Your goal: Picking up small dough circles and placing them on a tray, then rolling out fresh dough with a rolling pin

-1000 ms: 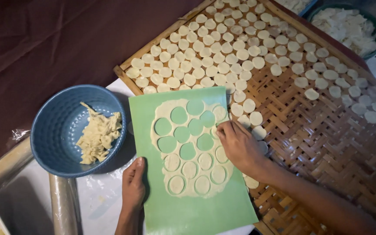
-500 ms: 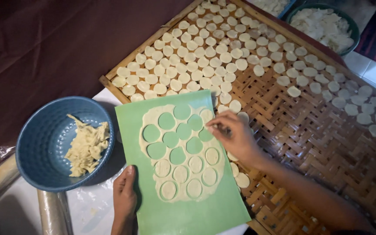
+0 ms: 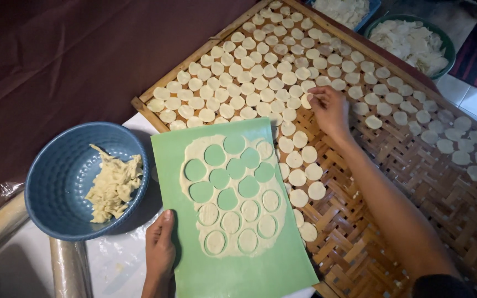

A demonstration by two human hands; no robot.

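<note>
A green mat (image 3: 282, 265) lies in front of me with a thin dough sheet (image 3: 233, 198) on it, cut into rounds, with several holes where rounds are gone. My left hand (image 3: 160, 248) presses flat on the mat's lower left edge. My right hand (image 3: 329, 110) reaches out over the woven bamboo tray (image 3: 393, 182) and pinches a dough round (image 3: 307, 101) at the edge of the rows of rounds (image 3: 260, 72) laid there.
A blue bowl (image 3: 62, 171) with dough scraps (image 3: 114, 185) stands left of the mat. A rolling pin (image 3: 70, 267) lies at the lower left. A green bowl (image 3: 415, 38) of pale pieces sits beyond the tray at the upper right.
My right hand left the dough sheet and moved up and right onto the tray with a round. More holes show in the sheet. My left hand stayed on the mat.
</note>
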